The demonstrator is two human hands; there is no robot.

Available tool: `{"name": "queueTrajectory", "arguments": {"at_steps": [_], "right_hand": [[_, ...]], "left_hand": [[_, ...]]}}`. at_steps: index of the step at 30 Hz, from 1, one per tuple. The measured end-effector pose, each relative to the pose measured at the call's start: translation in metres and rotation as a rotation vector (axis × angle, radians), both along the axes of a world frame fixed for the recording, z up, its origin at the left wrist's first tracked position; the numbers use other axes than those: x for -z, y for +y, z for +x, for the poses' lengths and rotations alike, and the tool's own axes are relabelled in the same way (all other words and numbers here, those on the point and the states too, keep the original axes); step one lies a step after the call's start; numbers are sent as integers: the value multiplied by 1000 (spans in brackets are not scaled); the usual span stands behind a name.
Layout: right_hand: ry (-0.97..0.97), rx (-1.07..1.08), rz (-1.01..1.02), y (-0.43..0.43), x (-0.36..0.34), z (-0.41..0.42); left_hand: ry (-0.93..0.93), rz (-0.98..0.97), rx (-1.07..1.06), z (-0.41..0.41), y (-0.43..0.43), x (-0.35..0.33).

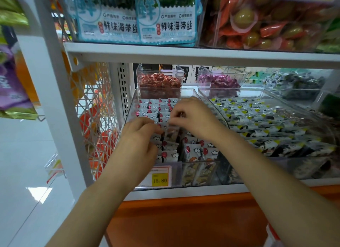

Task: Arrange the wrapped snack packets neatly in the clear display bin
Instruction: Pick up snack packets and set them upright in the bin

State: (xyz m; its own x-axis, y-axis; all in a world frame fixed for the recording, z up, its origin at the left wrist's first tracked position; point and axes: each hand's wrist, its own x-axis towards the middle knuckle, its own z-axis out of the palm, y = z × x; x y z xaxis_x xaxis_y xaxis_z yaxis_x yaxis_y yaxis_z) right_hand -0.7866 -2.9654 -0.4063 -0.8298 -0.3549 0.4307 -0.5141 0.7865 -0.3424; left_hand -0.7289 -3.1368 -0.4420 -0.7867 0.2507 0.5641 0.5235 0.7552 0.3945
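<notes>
A clear display bin (132, 106) on the lower shelf holds rows of small white snack packets (191, 149) with red balloons and clouds. Both my hands are inside it, near the middle. My left hand (141, 136) has its fingers curled on a packet (170, 131) standing on edge. My right hand (193, 116) pinches the top edge of that same packet from the right. More packets stand in rows behind the hands and in front of them. The packets under my hands are hidden.
A second clear bin (261, 94) of packets with yellow corners sits right beside it. Smaller bins of red candy (160, 81) and purple candy (219, 81) stand behind. A yellow price tag (159, 179) marks the bin's front. The upper shelf edge (184, 53) hangs close overhead.
</notes>
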Motion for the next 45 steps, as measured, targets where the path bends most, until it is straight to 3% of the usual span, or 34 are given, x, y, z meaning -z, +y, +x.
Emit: {"name": "queueTrajectory", "arguments": {"at_steps": [8,15,21,29,34,45], "right_hand": [[203,114,-715,29,-12,36],[-64,42,-1151,34,12,59],[-264,-120,-1194,47,16,62],[-195,-83,-1241,49,17,65],[-215,-80,-1269,48,14,67],[-451,-204,-1395,43,9,70]], "left_hand": [[-16,87,34,3,4,-4],[-224,503,129,12,18,-12],[-407,794,158,10,17,-15],[-527,949,232,6,20,-14],[-645,1203,401,4,22,-14],[-688,1348,380,7,24,-15]]}}
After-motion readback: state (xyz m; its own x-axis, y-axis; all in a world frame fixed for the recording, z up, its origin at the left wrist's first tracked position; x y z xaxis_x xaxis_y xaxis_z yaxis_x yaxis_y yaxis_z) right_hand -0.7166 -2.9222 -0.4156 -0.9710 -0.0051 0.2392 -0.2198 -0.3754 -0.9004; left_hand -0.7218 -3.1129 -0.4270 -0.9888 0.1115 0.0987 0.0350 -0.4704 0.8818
